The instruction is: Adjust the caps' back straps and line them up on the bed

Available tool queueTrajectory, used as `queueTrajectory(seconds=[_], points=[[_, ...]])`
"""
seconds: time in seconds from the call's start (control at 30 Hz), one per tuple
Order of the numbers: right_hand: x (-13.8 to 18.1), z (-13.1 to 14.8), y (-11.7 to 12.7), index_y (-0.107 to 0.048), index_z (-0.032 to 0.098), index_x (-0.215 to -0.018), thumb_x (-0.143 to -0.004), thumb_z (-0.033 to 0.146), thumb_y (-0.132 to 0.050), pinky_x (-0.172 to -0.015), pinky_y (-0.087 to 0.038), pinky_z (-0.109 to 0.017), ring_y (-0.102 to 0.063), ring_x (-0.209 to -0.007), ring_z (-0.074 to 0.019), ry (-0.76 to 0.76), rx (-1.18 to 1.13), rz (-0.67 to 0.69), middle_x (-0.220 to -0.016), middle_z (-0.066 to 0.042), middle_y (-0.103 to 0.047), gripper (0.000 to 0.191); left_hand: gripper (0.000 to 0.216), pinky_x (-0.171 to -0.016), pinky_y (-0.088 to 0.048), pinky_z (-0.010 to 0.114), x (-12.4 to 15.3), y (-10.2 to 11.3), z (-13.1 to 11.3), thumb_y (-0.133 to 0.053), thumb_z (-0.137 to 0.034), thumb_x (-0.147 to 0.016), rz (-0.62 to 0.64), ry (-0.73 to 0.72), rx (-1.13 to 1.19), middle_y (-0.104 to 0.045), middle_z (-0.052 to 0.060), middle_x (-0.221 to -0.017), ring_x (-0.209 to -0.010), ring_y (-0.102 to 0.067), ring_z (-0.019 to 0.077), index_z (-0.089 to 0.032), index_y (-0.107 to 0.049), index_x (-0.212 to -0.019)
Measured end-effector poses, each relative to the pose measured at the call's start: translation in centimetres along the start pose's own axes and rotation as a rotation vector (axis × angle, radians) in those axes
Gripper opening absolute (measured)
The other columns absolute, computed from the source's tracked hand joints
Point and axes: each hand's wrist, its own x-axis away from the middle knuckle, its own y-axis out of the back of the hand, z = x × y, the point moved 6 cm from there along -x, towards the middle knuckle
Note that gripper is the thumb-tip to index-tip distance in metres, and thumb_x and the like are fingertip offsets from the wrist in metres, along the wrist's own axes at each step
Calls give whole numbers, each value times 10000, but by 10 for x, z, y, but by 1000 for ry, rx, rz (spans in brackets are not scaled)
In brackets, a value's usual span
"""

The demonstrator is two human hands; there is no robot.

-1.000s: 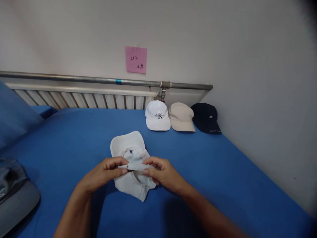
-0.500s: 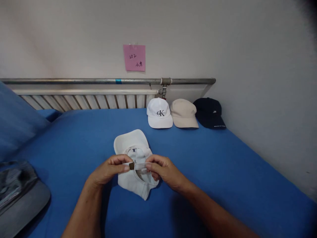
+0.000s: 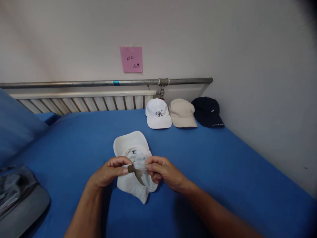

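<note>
An off-white cap (image 3: 131, 145) lies upside down on the blue sheet (image 3: 223, 165), brim pointing away from me. Both hands pinch its rear adjusting strap (image 3: 138, 165) just above the cap's back opening. My left hand (image 3: 109, 172) grips the strap's left end, where a small brown buckle (image 3: 131, 168) shows at my fingertips. My right hand (image 3: 162, 170) holds the strap's right end between thumb and fingers. The strap is stretched level between the two hands.
Three caps line the far wall: a white one with a logo (image 3: 158, 114), a beige one (image 3: 182, 113) and a navy one (image 3: 207, 112). A grey cap (image 3: 19, 198) lies at the left edge. A radiator (image 3: 81, 100), metal pipe (image 3: 99, 82) and pink note (image 3: 131, 59) are behind.
The hands have drawn slightly closer together on the strap, and the brown buckle has come into sight at my left fingertips. The cap stays where it was.
</note>
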Motion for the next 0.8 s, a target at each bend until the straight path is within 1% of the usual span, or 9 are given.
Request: queueTrajectory(seconds=[0.23,0.4,0.63,0.8], points=[[0,-1,1,-579,155,-707,-731,309,-661,-428,-303,-183,-371,-421,-31,-37,51,25,-545,64,-489,176,240,-696,-404,262,-1,-1,1,-831,-313,-589,9,-3,-1,-682,22,-710,-687,-559,144,-172,-763,-770],[1,0,1,-574,159,-705,-736,267,-613,-416,-273,-179,-345,-412,-28,-53,113,-12,-539,71,-474,120,224,-684,-398,243,-2,-4,3,-829,-303,-600,44,11,10,-688,14,-718,-684,-558,132,-180,-765,-777],[1,1,2,-580,161,-712,-729,275,-607,-429,-280,-180,-353,-428,-34,-38,138,-24,-544,66,-474,118,223,-667,-394,245,-2,-5,2,-819,-318,-616,62,9,-9,-679,14,-700,-669,-547,134,-170,-759,-771],[1,3,3,-583,165,-708,-736,282,-611,-431,-290,-180,-366,-447,-42,-1,166,-29,-547,63,-467,124,211,-676,-393,233,-1,-5,3,-812,-320,-636,71,0,-12,-681,9,-718,-682,-548,125,-181,-760,-786]])
